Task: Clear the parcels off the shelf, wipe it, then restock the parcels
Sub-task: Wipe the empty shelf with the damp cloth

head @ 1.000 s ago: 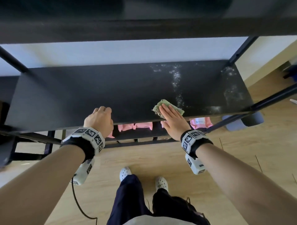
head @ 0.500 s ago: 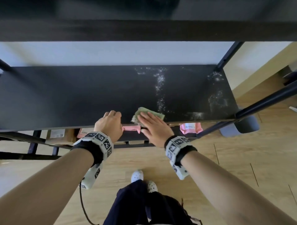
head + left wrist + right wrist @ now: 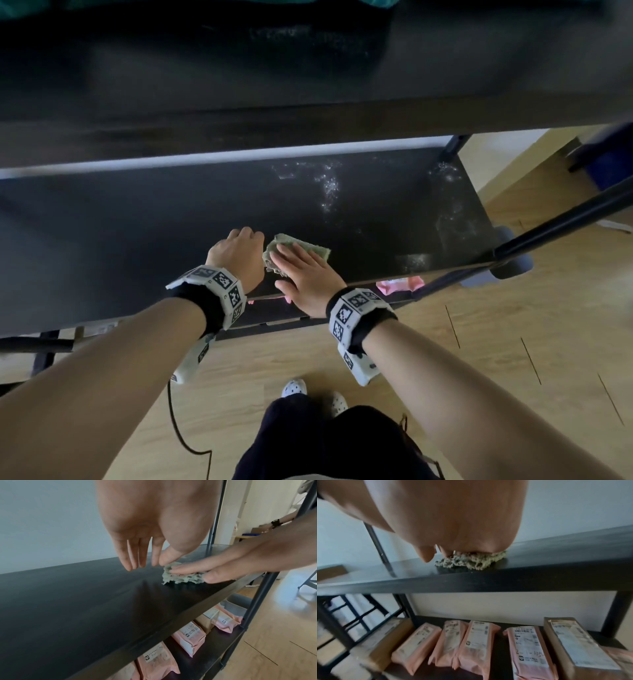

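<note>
A crumpled green cloth point(image 3: 308, 248) point(image 3: 180, 578) point(image 3: 471, 561) lies near the front edge of the black shelf point(image 3: 137, 240) point(image 3: 85, 601). My right hand point(image 3: 294, 260) point(image 3: 188, 572) presses flat on the cloth with straight fingers. Just left of it hangs my left hand point(image 3: 246, 236) point(image 3: 145, 563), fingers straight down over the shelf and thumb tip at the cloth's edge. White dust point(image 3: 329, 185) marks the shelf's right part. Pink parcels point(image 3: 477, 649) point(image 3: 190, 638) and a brown box point(image 3: 576, 649) lie on the lower shelf.
The upper shelf board point(image 3: 308, 68) overhangs closely. A black frame post point(image 3: 548, 226) runs at the right front corner, with a grey bin point(image 3: 513, 263) on the wooden floor beyond. A cable point(image 3: 178, 428) trails by my feet. Another person's arm point(image 3: 278, 522) shows far right.
My right hand slid the cloth left along the shelf's front edge. My left hand left the front edge and now hangs over the shelf beside the cloth.
</note>
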Tool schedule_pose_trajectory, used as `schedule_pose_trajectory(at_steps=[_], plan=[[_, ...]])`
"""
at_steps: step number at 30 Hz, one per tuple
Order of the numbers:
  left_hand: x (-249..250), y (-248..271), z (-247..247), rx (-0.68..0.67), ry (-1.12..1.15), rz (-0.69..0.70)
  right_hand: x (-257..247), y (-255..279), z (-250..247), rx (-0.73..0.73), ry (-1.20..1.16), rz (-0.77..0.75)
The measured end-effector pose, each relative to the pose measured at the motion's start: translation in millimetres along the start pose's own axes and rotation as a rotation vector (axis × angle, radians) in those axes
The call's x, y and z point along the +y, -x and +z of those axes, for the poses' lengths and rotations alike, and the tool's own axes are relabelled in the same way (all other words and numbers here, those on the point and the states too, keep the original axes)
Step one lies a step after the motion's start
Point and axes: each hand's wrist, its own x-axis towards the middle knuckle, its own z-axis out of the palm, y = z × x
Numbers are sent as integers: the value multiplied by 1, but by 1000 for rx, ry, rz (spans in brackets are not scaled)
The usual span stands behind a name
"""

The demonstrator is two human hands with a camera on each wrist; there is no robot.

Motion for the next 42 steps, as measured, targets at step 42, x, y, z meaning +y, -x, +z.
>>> schedule_pose_trajectory(at_steps=[42], plan=[[58, -8, 7, 53, 82, -289, 118, -73, -101, -27, 161, -19]])
